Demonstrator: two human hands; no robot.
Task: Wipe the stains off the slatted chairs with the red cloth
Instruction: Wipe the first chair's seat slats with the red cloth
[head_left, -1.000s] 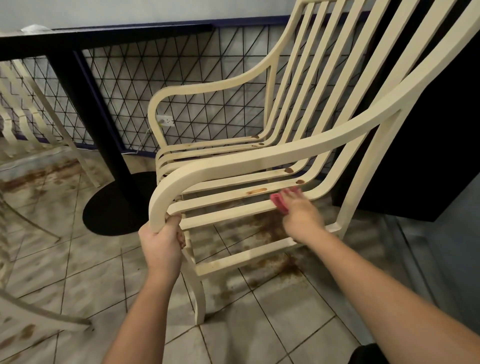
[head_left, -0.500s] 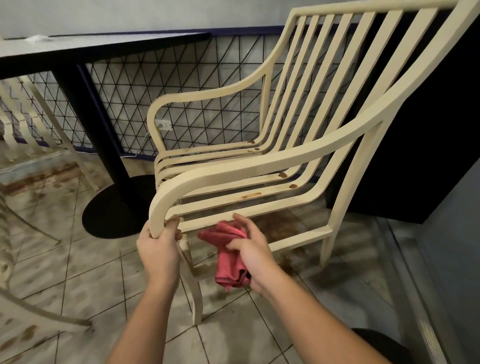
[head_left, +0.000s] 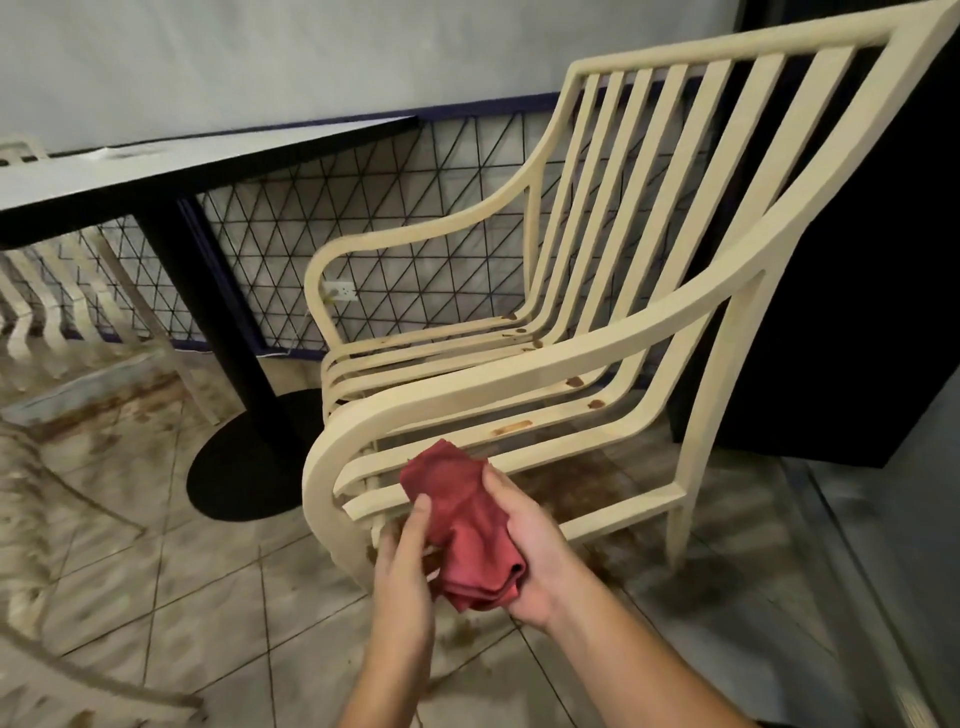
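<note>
A cream slatted chair (head_left: 587, 358) stands in front of me, seat facing left. Brown stains (head_left: 511, 428) dot its seat slats, with more spots near the seat's back. Both my hands are in front of the near armrest, off the chair. My right hand (head_left: 535, 551) grips the bunched red cloth (head_left: 467, 525) from the right. My left hand (head_left: 402, 566) pinches the cloth's left side, thumb on top.
A black pedestal table (head_left: 218, 291) stands left of the chair. Another slatted chair (head_left: 57, 301) is at far left, and part of a third (head_left: 78, 680) at bottom left. The tiled floor (head_left: 208, 597) is stained brown. A dark cabinet (head_left: 841, 312) stands behind the chair on the right.
My right hand drew the cloth back from the seat slat. My left hand let go of the armrest and took hold of the cloth. The view pulled back from the chair.
</note>
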